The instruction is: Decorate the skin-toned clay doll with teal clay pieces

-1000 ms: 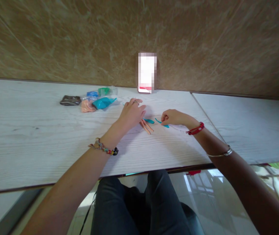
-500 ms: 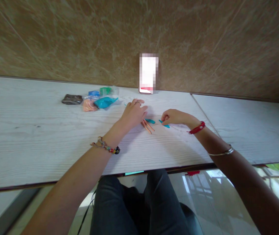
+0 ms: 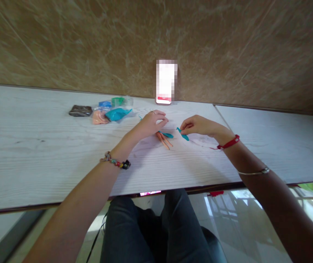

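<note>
My right hand (image 3: 197,126) pinches the upper end of a thin teal strip of modelling clay (image 3: 184,137) between thumb and fingertips. To its left, my left hand (image 3: 151,122) hovers low over the tabletop with curved fingers and a gap at the thumb; nothing shows in it. Just below that hand lie slender peach clay strips (image 3: 164,140), spread apart at their lower ends. Another teal clay piece (image 3: 168,135) rests against them, its left end partly hidden by my left hand.
On the white wood-grain table (image 3: 49,157), a brown packet (image 3: 80,110), a peach clay bag (image 3: 100,117), a teal clay bag (image 3: 118,114), a blue packet (image 3: 105,104) and a green packet (image 3: 117,101) sit together at the left. A phone (image 3: 166,82) leans on the marbled wall.
My right hand has shifted slightly up and right, turning the teal strip's upper end upward. My left hand has lifted a little, its thumb and fingers now further apart.
</note>
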Action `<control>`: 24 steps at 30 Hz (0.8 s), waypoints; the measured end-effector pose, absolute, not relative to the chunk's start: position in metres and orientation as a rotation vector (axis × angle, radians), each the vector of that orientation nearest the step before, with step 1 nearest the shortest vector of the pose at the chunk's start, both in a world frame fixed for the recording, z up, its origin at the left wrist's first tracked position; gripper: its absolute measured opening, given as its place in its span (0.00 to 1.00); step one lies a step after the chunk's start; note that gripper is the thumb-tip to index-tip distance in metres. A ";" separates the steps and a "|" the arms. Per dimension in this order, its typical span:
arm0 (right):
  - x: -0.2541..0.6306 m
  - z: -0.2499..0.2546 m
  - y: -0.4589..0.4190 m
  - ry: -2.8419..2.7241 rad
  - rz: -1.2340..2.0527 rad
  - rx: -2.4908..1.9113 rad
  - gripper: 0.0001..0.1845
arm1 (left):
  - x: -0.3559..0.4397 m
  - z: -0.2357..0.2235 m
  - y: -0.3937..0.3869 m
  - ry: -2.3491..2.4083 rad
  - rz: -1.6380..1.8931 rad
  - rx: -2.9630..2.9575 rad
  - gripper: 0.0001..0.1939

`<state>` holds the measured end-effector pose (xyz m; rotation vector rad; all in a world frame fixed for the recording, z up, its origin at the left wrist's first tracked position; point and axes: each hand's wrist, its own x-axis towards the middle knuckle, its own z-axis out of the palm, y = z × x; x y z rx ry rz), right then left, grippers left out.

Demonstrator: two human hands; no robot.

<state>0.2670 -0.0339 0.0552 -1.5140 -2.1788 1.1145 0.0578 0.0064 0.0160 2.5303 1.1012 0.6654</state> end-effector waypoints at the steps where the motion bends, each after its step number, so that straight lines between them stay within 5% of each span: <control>1: 0.265 0.057 -0.034 -2.168 1.131 -1.484 0.07 | 0.056 0.018 0.007 1.077 0.670 2.450 0.15; 9: 0.242 0.068 -0.030 -2.254 1.010 -1.397 0.09 | 0.041 0.028 0.007 0.795 0.459 2.135 0.21; 24: 0.239 0.067 -0.028 -2.311 0.997 -1.396 0.07 | 0.035 0.034 0.005 0.716 0.346 2.183 0.14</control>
